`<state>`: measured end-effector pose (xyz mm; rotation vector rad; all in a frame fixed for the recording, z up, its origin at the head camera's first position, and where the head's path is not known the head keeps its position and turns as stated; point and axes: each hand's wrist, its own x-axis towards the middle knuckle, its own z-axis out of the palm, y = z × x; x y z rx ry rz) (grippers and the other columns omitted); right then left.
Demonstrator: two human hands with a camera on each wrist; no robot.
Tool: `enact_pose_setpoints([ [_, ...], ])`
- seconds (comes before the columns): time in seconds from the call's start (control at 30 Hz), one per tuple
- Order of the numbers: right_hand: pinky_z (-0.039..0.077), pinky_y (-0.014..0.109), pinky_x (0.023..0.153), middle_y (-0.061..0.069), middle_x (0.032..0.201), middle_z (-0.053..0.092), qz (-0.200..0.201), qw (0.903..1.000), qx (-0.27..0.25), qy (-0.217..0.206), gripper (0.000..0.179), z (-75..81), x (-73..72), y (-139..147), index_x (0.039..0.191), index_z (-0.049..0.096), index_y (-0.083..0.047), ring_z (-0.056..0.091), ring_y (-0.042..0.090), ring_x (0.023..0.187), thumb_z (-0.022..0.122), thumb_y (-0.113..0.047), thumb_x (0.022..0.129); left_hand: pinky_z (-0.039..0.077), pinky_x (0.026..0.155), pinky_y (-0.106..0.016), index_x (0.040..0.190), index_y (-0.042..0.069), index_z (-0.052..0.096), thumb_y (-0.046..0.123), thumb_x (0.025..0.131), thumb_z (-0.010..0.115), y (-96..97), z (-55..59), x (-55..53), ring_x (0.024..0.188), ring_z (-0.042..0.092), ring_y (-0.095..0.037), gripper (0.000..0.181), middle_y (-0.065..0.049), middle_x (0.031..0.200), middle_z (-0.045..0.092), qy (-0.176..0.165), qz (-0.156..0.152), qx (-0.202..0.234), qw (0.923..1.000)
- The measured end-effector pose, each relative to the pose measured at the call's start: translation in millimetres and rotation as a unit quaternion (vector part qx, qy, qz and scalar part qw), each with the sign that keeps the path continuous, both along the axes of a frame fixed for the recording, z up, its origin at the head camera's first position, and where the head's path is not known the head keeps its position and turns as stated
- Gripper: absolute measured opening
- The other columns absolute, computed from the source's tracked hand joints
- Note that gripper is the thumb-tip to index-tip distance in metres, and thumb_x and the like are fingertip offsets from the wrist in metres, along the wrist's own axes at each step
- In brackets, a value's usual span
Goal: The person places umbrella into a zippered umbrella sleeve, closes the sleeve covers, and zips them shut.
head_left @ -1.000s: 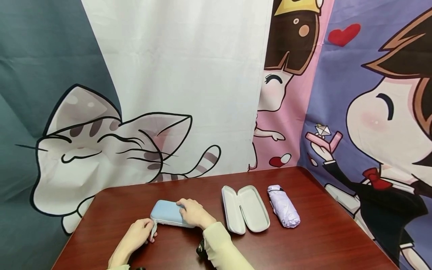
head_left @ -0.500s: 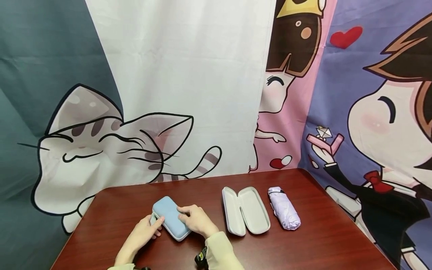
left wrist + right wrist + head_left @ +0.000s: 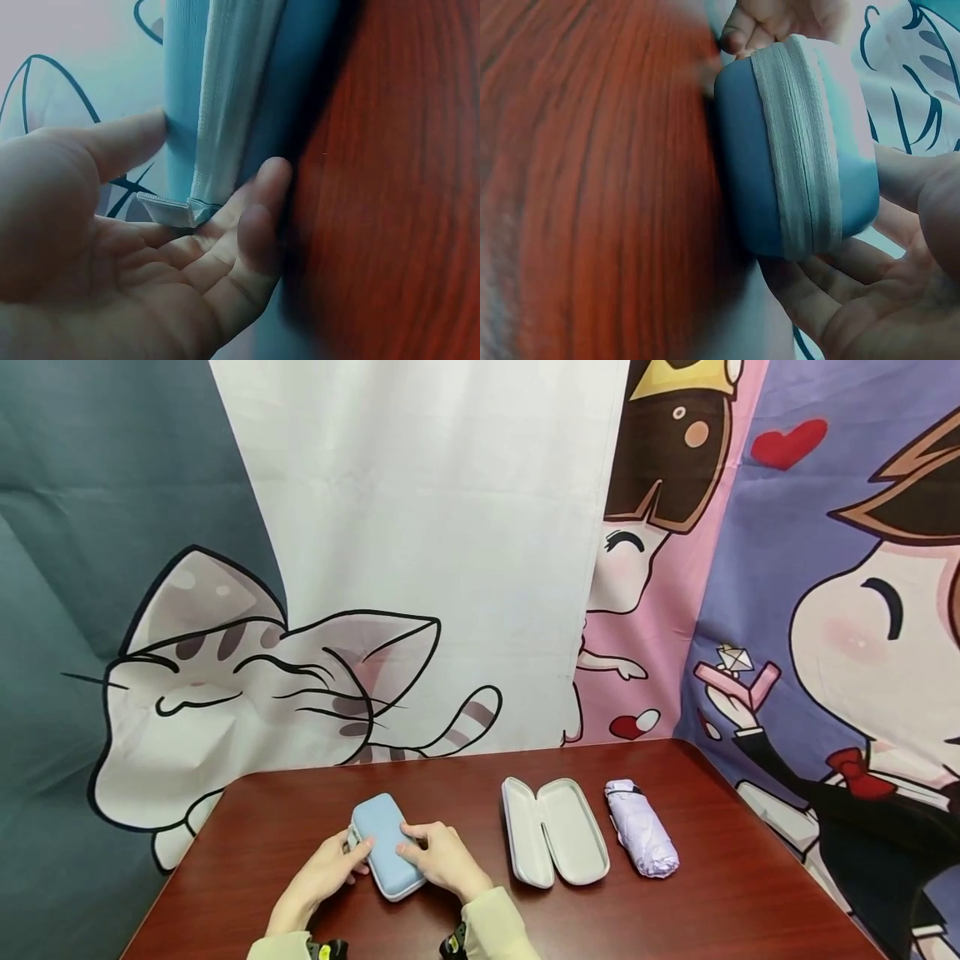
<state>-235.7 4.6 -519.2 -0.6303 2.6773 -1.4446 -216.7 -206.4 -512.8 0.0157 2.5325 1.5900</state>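
Note:
A closed light-blue zip case [image 3: 384, 843] is between both hands over the table, its length running away from the person and slightly slanted. My left hand [image 3: 326, 867] grips its left side, thumb on the upper face and fingers at the lower edge. A pale fabric tab [image 3: 166, 210] by the zip lies against those fingers in the left wrist view. My right hand [image 3: 446, 860] holds the opposite side, thumb above and fingers below. The right wrist view shows the case's end with the pale zip band [image 3: 801, 150] running round it, zipped.
Right of the hands, an open case [image 3: 558, 831] with a pale grey lining lies on the reddish-brown table [image 3: 600, 927]. A folded lilac umbrella [image 3: 642, 831] lies beyond it. A cartoon-printed cloth [image 3: 450, 527] hangs behind the table.
The blue case has turned from lying crosswise to pointing toward the person. My left hand has gone from pinching the tab to gripping the case's side. The head view has shifted slightly.

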Motion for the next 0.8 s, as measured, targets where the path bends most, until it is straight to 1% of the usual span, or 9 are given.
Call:
enact_pose_setpoints([
  [0.13,0.045,0.029,0.095,-0.004,0.122,0.066,0.002,1.0,0.004,0.007,0.04,0.0,2.4,0.0,0.123,0.069,-0.012,0.055,0.01,0.116,0.073,-0.031,0.088,0.051,0.066,-0.036,0.134,-0.012,0.045,0.021,0.101,0.055,2.2,3.3,-3.1,0.076,0.06,-0.022,0.048,-0.008,0.087,0.063,0.001,0.012,-0.011,0.9999],
  [0.23,0.045,0.033,0.097,-0.004,0.124,0.064,-0.004,0.9997,0.023,0.009,0.044,0.8,4.8,-0.8,0.126,0.067,-0.013,0.055,0.018,0.119,0.072,-0.035,0.088,0.051,0.067,-0.036,0.138,-0.012,0.041,0.02,0.101,0.053,3.8,3.8,-5.1,0.077,0.059,-0.021,0.05,-0.009,0.094,0.063,0.0,0.021,-0.02,0.9996],
  [0.33,0.044,0.038,0.098,-0.004,0.127,0.063,-0.006,0.9987,0.049,0.01,0.046,2.6,7.4,-1.0,0.128,0.065,-0.014,0.054,0.028,0.119,0.071,-0.039,0.089,0.05,0.066,-0.035,0.14,-0.011,0.041,0.019,0.102,0.052,5.5,2.6,-6.4,0.08,0.057,-0.02,0.05,-0.014,0.108,0.063,0.004,0.029,-0.028,0.9992],
  [0.47,0.045,0.04,0.098,-0.001,0.127,0.063,-0.009,0.9972,0.068,0.029,0.047,7.8,9.3,-0.7,0.129,0.065,-0.012,0.054,0.032,0.118,0.07,-0.038,0.09,0.049,0.068,-0.035,0.142,-0.008,0.04,0.02,0.103,0.05,7.5,1.2,-10.3,0.085,0.057,-0.02,0.05,-0.019,0.125,0.057,0.019,0.03,-0.033,0.9988],
  [0.57,0.045,0.04,0.097,0.002,0.126,0.064,-0.013,0.9955,0.08,0.049,0.048,10.2,10.8,-1.9,0.128,0.065,-0.01,0.056,0.034,0.116,0.07,-0.037,0.09,0.05,0.081,-0.042,0.145,-0.008,0.036,0.023,0.104,0.047,8.6,2.6,-13.3,0.103,0.059,-0.029,0.052,-0.025,0.133,0.052,0.03,0.021,-0.044,0.9983],
  [0.63,0.046,0.039,0.096,0.003,0.125,0.064,-0.015,0.9945,0.088,0.056,0.048,10.5,12.5,-3.7,0.129,0.065,-0.01,0.057,0.033,0.115,0.07,-0.038,0.09,0.044,0.094,-0.05,0.146,-0.008,0.034,0.023,0.105,0.045,8.3,3.7,-13.9,0.12,0.052,-0.037,0.053,-0.028,0.139,0.047,0.029,0.02,-0.052,0.998],
  [0.7,0.047,0.038,0.095,0.003,0.125,0.065,-0.014,0.994,0.091,0.059,0.048,9.6,13.8,-5.9,0.129,0.064,-0.01,0.058,0.032,0.114,0.07,-0.038,0.09,0.035,0.102,-0.056,0.146,-0.008,0.033,0.024,0.105,0.044,7.7,4.9,-13.7,0.132,0.04,-0.041,0.053,-0.029,0.144,0.041,0.026,0.021,-0.064,0.9974],
  [0.77,0.048,0.037,0.094,0.004,0.124,0.065,-0.015,0.9941,0.091,0.057,0.048,9.0,14.8,-7.7,0.129,0.065,-0.01,0.059,0.03,0.113,0.07,-0.038,0.09,0.03,0.105,-0.058,0.146,-0.009,0.033,0.023,0.105,0.044,6.2,5.4,-12.9,0.136,0.034,-0.042,0.053,-0.029,0.145,0.039,0.021,0.024,-0.075,0.9966],
  [0.8,0.048,0.036,0.094,0.003,0.124,0.065,-0.016,0.9942,0.09,0.056,0.048,9.0,14.7,-8.4,0.129,0.065,-0.01,0.059,0.029,0.114,0.07,-0.038,0.09,0.031,0.105,-0.058,0.146,-0.008,0.034,0.023,0.105,0.044,5.3,5.5,-12.8,0.135,0.035,-0.042,0.053,-0.029,0.145,0.04,0.017,0.026,-0.077,0.9966],
])
